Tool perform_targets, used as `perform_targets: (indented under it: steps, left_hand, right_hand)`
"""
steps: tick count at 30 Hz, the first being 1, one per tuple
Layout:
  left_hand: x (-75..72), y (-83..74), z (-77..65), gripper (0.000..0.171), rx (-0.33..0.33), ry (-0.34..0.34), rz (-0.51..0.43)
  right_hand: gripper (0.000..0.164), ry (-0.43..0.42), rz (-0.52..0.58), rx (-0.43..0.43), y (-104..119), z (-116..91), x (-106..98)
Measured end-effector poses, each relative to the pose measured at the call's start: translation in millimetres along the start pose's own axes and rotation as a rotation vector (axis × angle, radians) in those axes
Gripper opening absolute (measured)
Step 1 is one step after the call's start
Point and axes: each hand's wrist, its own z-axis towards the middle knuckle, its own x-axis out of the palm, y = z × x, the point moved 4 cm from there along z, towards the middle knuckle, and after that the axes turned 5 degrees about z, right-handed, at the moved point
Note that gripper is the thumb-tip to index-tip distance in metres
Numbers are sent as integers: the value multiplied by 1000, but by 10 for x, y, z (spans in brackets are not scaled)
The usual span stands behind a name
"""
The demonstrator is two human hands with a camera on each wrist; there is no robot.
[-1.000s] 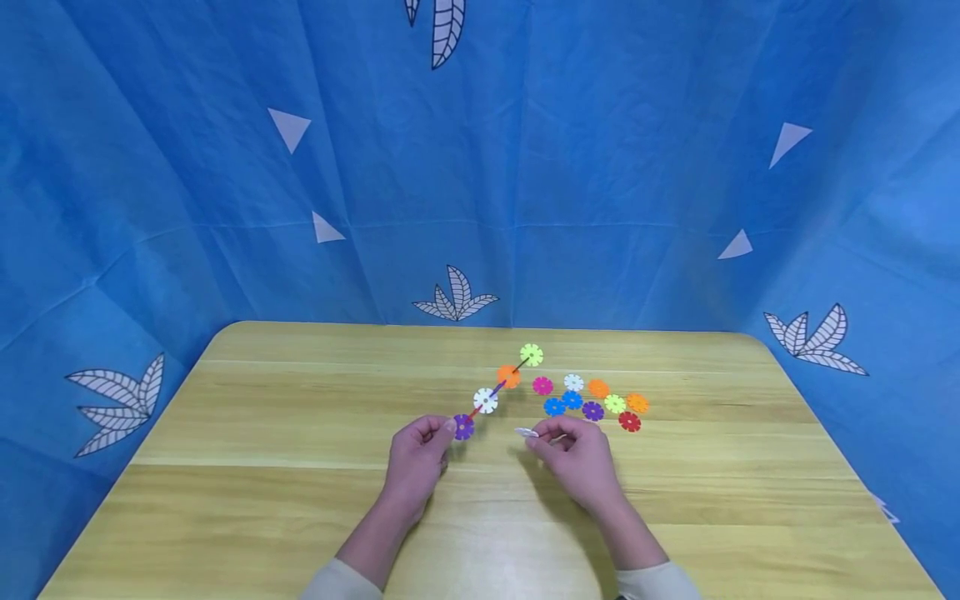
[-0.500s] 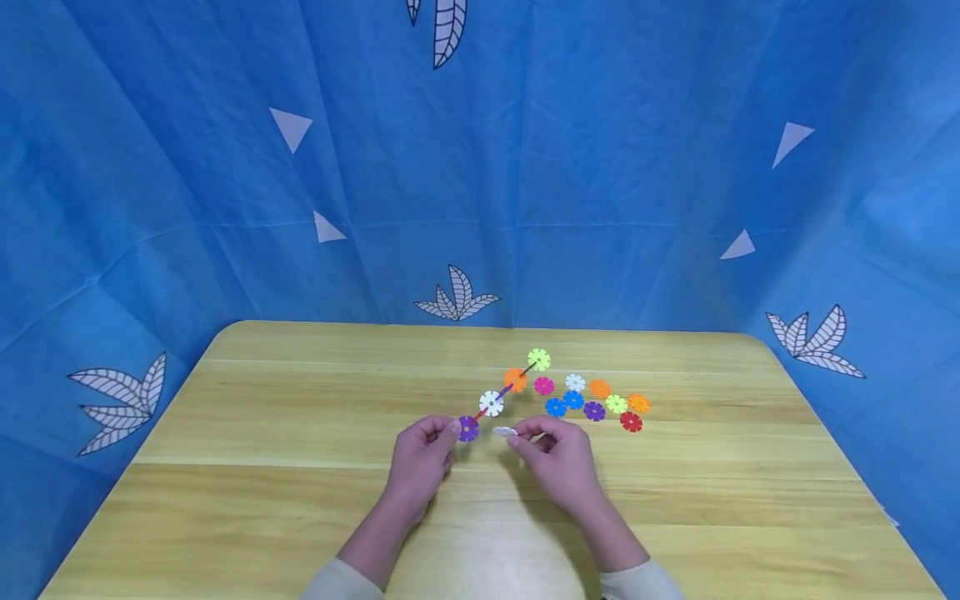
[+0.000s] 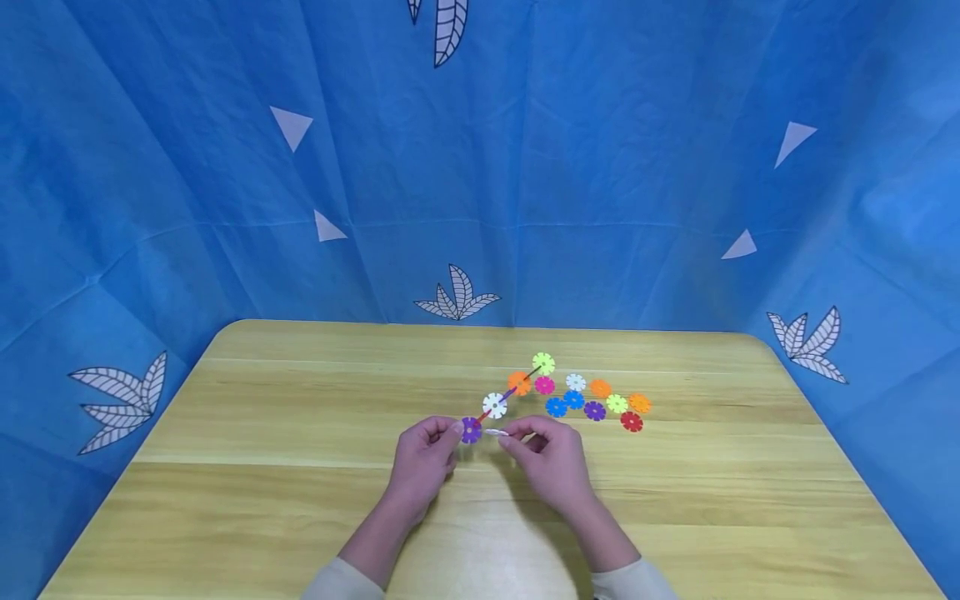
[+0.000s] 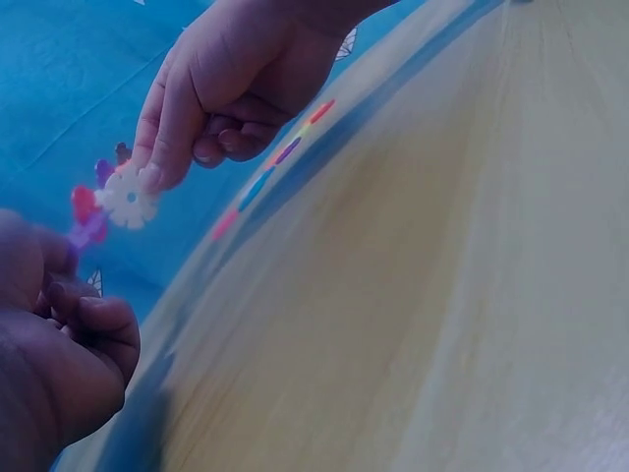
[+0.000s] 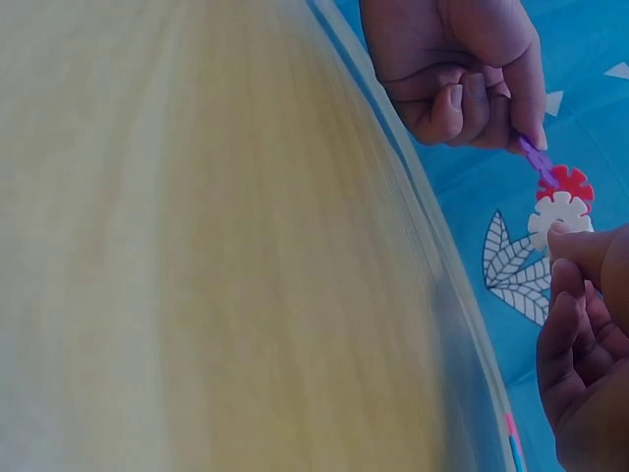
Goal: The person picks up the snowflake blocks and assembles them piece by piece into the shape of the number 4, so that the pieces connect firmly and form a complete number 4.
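Observation:
My left hand (image 3: pixel 422 458) pinches a purple snowflake disc (image 3: pixel 471 431) at the near end of a chain of interlocked notched discs. Away from me the chain runs through a red disc (image 5: pixel 567 183), a white one, an orange one (image 3: pixel 519 383) and a lime one (image 3: pixel 543 364), with discs seen edge-on between them. Between thumb and fingers my right hand (image 3: pixel 553 462) holds a loose white snowflake disc (image 4: pixel 128 197), turned edge-on in the head view. Its rim is close to the purple disc's right side; whether they touch I cannot tell.
On the wooden table (image 3: pixel 262 400) several loose discs lie to the right of the chain, among them a pink one (image 3: pixel 544 385), a blue one (image 3: pixel 556 407) and a red one (image 3: pixel 632 422). A blue patterned cloth (image 3: pixel 480 167) hangs behind the table.
My right hand has moved left, bringing the white disc from well apart to close beside the purple disc. My left hand and the chain have shifted slightly right and nearer.

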Motion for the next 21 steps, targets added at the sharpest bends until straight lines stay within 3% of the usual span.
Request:
perform_targets:
  steps: [9,21]
  left_hand:
    - [10,26,10,18,-11,-5,-3]
    - [13,54,16,17,-26,12,-16]
  right_hand:
    - [12,3,-10,-19,-9,7,28]
    - [13,-18,64,-64,-6,-3,61]
